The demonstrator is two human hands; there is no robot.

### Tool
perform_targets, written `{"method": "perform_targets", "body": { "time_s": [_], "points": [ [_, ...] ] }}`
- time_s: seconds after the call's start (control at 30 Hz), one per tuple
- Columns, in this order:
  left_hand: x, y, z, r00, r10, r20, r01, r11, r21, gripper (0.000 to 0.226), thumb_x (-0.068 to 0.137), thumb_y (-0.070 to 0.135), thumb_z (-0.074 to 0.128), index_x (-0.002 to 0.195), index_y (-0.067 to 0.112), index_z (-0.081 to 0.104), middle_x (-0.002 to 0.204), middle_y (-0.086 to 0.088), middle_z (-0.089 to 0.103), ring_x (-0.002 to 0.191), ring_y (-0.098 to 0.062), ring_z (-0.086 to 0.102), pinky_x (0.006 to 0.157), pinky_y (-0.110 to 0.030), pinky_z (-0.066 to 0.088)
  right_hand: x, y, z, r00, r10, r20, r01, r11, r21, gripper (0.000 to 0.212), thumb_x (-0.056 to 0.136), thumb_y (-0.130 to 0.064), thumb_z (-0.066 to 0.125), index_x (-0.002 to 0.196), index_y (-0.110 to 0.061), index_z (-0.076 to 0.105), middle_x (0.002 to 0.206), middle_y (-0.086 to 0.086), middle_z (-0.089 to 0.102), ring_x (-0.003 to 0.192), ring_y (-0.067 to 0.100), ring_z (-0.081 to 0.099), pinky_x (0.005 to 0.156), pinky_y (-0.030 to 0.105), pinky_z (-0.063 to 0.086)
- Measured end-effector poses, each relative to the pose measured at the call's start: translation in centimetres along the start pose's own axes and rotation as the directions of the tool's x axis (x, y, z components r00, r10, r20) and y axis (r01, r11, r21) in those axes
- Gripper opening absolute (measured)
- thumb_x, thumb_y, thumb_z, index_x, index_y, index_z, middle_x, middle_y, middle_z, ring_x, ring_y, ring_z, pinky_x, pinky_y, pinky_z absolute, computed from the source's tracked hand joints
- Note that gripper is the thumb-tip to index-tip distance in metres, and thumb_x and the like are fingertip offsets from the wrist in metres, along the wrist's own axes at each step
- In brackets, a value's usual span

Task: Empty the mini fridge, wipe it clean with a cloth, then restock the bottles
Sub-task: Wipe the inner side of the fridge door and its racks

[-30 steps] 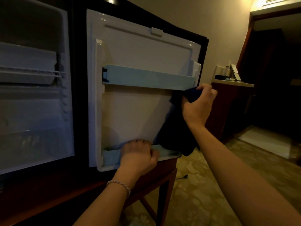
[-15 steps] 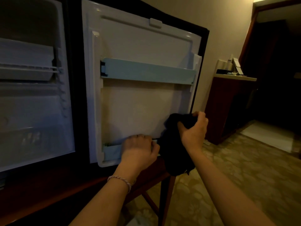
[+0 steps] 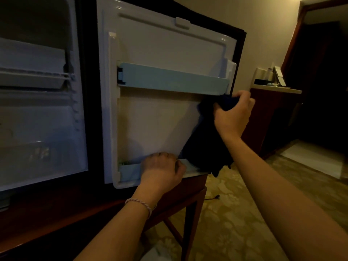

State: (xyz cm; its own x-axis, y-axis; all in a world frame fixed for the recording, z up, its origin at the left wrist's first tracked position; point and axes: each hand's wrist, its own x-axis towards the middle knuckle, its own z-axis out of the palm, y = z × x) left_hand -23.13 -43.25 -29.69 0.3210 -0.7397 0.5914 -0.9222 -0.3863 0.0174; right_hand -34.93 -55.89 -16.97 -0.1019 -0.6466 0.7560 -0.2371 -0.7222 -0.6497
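Dim yellow light falls on a patterned carpet [image 3: 235, 213] that lies open to the right of the dark wooden table [image 3: 178, 193] carrying the mini fridge [image 3: 43, 113]. Its cabinet stands open on the left, and the fridge door [image 3: 156, 48] is swung wide, its free edge near a wooden cabinet [image 3: 271, 113] by the wall, with floor space between them.

Half a second back the right hand was low, near the door's bottom corner; now it has risen to just under the right end of the upper door shelf [image 3: 173, 80], much where it was a second ago. The left hand has stayed put.

The right hand [image 3: 233, 117] is curled tight round a bunched dark cloth [image 3: 207, 144], whose loose tail hangs down the door's inner panel to the lower door shelf [image 3: 130, 171]. The left hand [image 3: 162, 170] grips that lower shelf's front lip, fingers hooked over it, a braided bracelet [image 3: 141, 203] on the wrist.
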Motion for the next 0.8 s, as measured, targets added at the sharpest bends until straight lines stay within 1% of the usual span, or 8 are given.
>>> {"method": "perform_targets", "body": {
  "time_s": [0.07, 0.23, 0.27, 0.4, 0.57, 0.63, 0.73, 0.8],
  "points": [
    [0.0, 0.0, 0.0, 1.000, -0.003, 0.017, 0.002, 1.000, 0.013, 0.044, 0.093, 0.047, 0.037, 0.082, 0.020, 0.069, 0.084, -0.002, 0.071, 0.073, -0.022, 0.065, 0.056, -0.029, 0.023, 0.2, -0.1, 0.2, 0.999, -0.014, -0.031, 0.014, 1.000, 0.004, 0.046, 0.078, -0.016, 0.077, 0.112, -0.009, 0.047, 0.122, 0.010, 0.044, 0.085, 0.012, 0.043, 0.059, -0.001, 0.036],
    [0.2, -0.3, 0.3, 0.999, 0.013, -0.050, -0.014, 1.000, -0.025, 0.039, 0.098, 0.045, 0.040, 0.089, 0.019, 0.069, 0.094, -0.002, 0.072, 0.082, -0.022, 0.065, 0.058, -0.030, 0.025, -1.4, 1.1, 1.0, 0.999, 0.016, -0.028, -0.017, 1.000, -0.024, 0.049, 0.080, -0.021, 0.077, 0.115, -0.013, 0.044, 0.125, 0.007, 0.043, 0.087, 0.012, 0.045, 0.051, 0.009, 0.032],
    [0.2, -0.4, 0.3, 0.999, 0.012, -0.051, -0.013, 1.000, -0.024, 0.039, 0.099, 0.045, 0.038, 0.093, 0.020, 0.068, 0.097, -0.002, 0.071, 0.085, -0.022, 0.065, 0.059, -0.030, 0.025, -2.0, 1.6, 1.2, 0.999, 0.032, -0.022, -0.033, 0.999, -0.028, 0.050, 0.080, -0.021, 0.078, 0.116, -0.014, 0.044, 0.125, 0.007, 0.043, 0.088, 0.012, 0.045, 0.054, 0.011, 0.030],
    [0.7, -0.4, 0.2, 1.000, 0.005, 0.025, -0.004, 0.999, -0.038, 0.041, 0.101, 0.046, 0.033, 0.104, 0.020, 0.065, 0.110, -0.003, 0.068, 0.095, -0.023, 0.063, 0.064, -0.030, 0.032, -5.0, 4.2, 1.7, 0.992, 0.120, 0.039, -0.119, 0.993, -0.018, 0.054, 0.077, -0.020, 0.080, 0.116, -0.015, 0.043, 0.126, 0.008, 0.043, 0.093, 0.013, 0.047, 0.070, 0.027, 0.041],
    [1.0, -0.3, 0.4, 0.998, -0.004, 0.059, 0.005, 0.999, -0.032, 0.042, 0.100, 0.046, 0.033, 0.105, 0.019, 0.064, 0.112, -0.004, 0.067, 0.098, -0.024, 0.063, 0.065, -0.030, 0.035, -6.5, 6.1, 1.1, 0.972, 0.206, 0.115, -0.211, 0.977, 0.036, 0.054, 0.074, -0.017, 0.082, 0.108, -0.020, 0.040, 0.111, -0.002, 0.041, 0.096, 0.016, 0.048, 0.079, 0.033, 0.047],
    [1.2, -0.3, 0.5, 0.997, -0.014, 0.072, 0.017, 0.999, -0.033, 0.042, 0.099, 0.048, 0.034, 0.104, 0.019, 0.064, 0.111, -0.004, 0.067, 0.098, -0.023, 0.063, 0.065, -0.030, 0.037, -7.0, 6.8, 0.5, 0.942, 0.283, 0.181, -0.301, 0.951, 0.077, 0.052, 0.075, -0.017, 0.081, 0.108, -0.021, 0.041, 0.107, -0.004, 0.046, 0.097, 0.018, 0.052, 0.080, 0.034, 0.050],
    [1.2, -0.4, 0.5, 0.997, -0.017, 0.082, 0.019, 1.000, -0.023, 0.041, 0.098, 0.048, 0.036, 0.104, 0.019, 0.064, 0.111, -0.004, 0.068, 0.099, -0.024, 0.063, 0.068, -0.031, 0.041, -8.8, 9.1, -0.7, 0.874, 0.416, 0.252, -0.460, 0.875, 0.149, 0.043, 0.081, -0.014, 0.077, 0.109, -0.017, 0.045, 0.103, 0.002, 0.055, 0.094, 0.022, 0.060, 0.069, 0.029, 0.051],
    [1.2, -0.4, 0.4, 0.997, -0.009, 0.077, 0.010, 1.000, -0.014, 0.041, 0.098, 0.047, 0.035, 0.105, 0.019, 0.063, 0.113, -0.005, 0.067, 0.101, -0.024, 0.062, 0.071, -0.032, 0.041, -10.7, 11.2, -1.9, 0.840, 0.504, 0.202, -0.535, 0.832, 0.150, 0.039, 0.083, -0.011, 0.073, 0.110, -0.016, 0.046, 0.106, 0.008, 0.057, 0.089, 0.022, 0.059, 0.062, 0.025, 0.046]
  ]
}}
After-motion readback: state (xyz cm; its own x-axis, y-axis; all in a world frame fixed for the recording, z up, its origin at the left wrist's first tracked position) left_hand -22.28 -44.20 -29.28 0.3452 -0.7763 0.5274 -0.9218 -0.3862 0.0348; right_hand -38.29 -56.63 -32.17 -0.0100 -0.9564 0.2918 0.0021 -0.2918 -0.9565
